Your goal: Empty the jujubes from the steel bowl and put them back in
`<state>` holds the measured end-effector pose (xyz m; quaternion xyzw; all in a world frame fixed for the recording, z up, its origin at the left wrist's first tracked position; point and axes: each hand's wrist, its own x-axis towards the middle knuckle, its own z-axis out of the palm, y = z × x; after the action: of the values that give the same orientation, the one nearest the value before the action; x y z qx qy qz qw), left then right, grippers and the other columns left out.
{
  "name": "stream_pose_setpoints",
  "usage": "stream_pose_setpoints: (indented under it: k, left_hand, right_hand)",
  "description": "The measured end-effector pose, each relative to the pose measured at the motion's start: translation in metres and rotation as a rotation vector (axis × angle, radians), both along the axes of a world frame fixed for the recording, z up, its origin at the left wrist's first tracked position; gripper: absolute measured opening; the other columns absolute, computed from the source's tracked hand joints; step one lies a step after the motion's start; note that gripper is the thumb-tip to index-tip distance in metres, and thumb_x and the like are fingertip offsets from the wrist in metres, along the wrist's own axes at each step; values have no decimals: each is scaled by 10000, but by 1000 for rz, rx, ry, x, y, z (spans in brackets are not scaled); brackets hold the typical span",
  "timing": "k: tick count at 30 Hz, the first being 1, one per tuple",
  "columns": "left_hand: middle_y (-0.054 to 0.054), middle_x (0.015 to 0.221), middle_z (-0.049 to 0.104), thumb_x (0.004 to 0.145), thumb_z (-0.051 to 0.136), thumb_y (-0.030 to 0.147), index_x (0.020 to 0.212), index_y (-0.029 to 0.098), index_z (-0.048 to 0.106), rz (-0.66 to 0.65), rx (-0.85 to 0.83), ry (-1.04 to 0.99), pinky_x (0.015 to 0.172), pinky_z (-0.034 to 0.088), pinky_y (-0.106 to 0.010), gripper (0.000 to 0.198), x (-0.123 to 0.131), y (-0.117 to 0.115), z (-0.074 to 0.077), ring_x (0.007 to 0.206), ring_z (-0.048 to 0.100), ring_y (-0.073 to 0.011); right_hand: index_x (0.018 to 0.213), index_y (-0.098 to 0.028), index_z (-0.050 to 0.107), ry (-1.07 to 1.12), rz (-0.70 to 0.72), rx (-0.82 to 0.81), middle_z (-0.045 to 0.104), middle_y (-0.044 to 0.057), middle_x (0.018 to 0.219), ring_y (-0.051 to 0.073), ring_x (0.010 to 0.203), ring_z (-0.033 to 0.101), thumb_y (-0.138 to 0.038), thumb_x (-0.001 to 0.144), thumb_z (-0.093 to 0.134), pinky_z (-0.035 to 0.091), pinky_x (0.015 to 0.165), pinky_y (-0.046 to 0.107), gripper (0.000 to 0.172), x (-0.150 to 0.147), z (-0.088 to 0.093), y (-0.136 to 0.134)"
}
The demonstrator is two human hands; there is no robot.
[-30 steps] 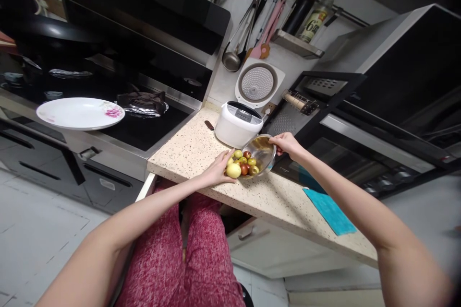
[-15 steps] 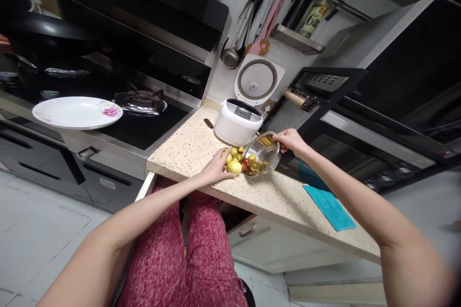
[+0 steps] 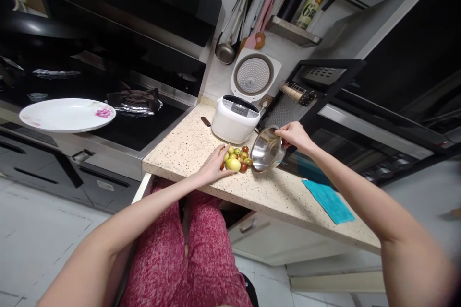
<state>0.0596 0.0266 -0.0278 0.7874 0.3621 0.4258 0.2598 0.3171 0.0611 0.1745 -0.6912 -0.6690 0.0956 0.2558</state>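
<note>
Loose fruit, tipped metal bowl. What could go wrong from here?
- Roll-off: the round fruit sits loose near the front edge of the counter; the left hand cups only one side, so a piece might roll off.
- Slip: the right hand grips the tilted bowl near its rim; if it slips, it could knock the fruit.

Fruit (image 3: 233, 165) lies on the counter (image 3: 178, 148), left of the bowl (image 3: 264, 149).
</note>
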Motion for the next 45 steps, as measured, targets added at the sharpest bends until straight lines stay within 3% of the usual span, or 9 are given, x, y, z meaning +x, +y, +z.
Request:
stream_pose_setpoints:
  k: [6,13,18,21,25,28,33,37,45]
  left_hand:
    - [-239,1621,202,827,728,546,1583,198,195,17,15,43,1200,313,-638,988,0,0,-1,1493,289,-450]
    - [-211,1640,193,848,696,578,1592,246,154,18,65,92,1197,316,-649,978,-2,-4,1,1517,248,-439]
    - [-182,1670,154,903,590,650,1607,251,76,42,110,117,1237,272,-622,959,-6,-14,14,1557,173,-384]
    - [-142,1679,164,906,575,661,1610,268,87,-62,218,112,1276,228,-574,943,-12,-20,22,1566,168,-348]
    - [-115,1637,313,920,559,641,1601,283,169,-324,417,157,1281,237,-562,862,-18,-32,22,1555,224,-321]
    - [-124,1553,462,931,564,613,1579,249,262,-424,502,229,1257,314,-546,803,-19,-42,15,1511,347,-299]
    - [-106,1382,644,1041,434,478,1487,204,453,-445,684,227,1221,406,-496,523,-20,-57,8,1401,523,-230]
    - [-118,1292,701,1088,315,351,1403,142,551,-434,814,202,1148,511,-420,446,-23,-69,11,1328,597,-200]
    - [-102,1152,766,1034,493,335,1347,117,595,-409,833,196,878,662,-313,395,-38,-91,23,1194,693,-198]
  right_hand:
    - [443,-187,487,41,-1,19,487,-14,366,111,354,515,-208,712,631,431,414,200,305,12,3,-20]
    - [444,-196,506,232,30,34,517,4,392,104,375,490,-346,734,680,382,408,208,370,47,1,-69]
    - [456,-200,491,384,38,-82,479,-18,400,89,382,424,-502,696,760,327,411,224,470,68,-23,-95]
    - [488,-196,494,480,48,-196,466,-30,429,77,397,370,-562,665,772,284,421,232,492,70,-46,-103]
    - [525,-194,502,585,93,-346,463,-26,456,82,422,352,-643,618,780,254,441,239,537,66,-75,-105]
    - [519,-201,468,619,145,-430,440,-32,456,81,431,329,-686,594,787,233,446,240,586,62,-94,-101]
    - [515,-199,411,677,323,-553,402,-63,470,58,447,270,-652,629,813,184,454,221,617,54,-119,-89]
    - [536,-168,499,733,475,-667,467,-50,483,58,449,315,-633,676,803,210,454,210,573,45,-133,-80]
    - [669,-119,638,849,618,-853,611,-3,572,77,486,478,-590,687,830,351,494,202,509,19,-146,-70]
